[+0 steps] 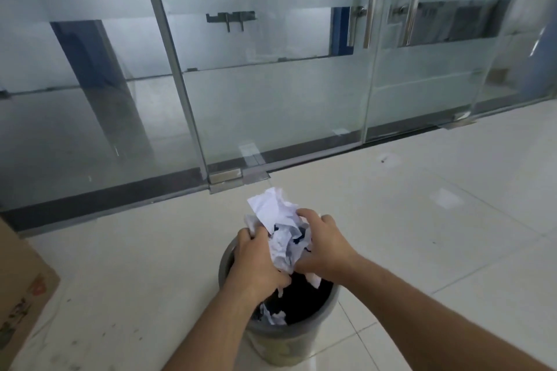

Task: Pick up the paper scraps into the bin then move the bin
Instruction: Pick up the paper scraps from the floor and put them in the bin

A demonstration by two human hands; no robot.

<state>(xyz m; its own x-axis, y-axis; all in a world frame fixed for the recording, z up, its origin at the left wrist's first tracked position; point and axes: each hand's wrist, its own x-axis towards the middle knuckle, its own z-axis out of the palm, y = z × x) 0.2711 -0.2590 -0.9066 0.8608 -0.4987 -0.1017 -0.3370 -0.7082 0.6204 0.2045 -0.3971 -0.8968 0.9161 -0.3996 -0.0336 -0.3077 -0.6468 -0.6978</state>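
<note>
A: Hands first?

B: Left hand point(259, 256) and right hand point(324, 245), both bare, clamped around one crumpled bundle of paper scraps point(281, 227). Fingers curled into the wad from either side, squeezing together.

A: And where, exactly?

B: Directly over the open mouth of the bin point(297, 337), lower edge of the wad dipping toward the rim, top corner poking above the knuckles. A few loose white pieces already down inside, against the dark interior.

A: Step in hand?

B: Probably the drop itself. Next, likely: loosen both grips, let the bundle fall or push down to pack, then take hold of the bin for moving.

A: Textures?

B: Paper thin, white, sharply creased, springy-looking. Bin round, grey, smooth plastic, apparently dark-lined. Standing on pale glossy floor tiles point(437, 250). Beyond, a frosted glass partition point(271, 105). At far left, a corner of a brown cardboard box point(21, 289).
</note>
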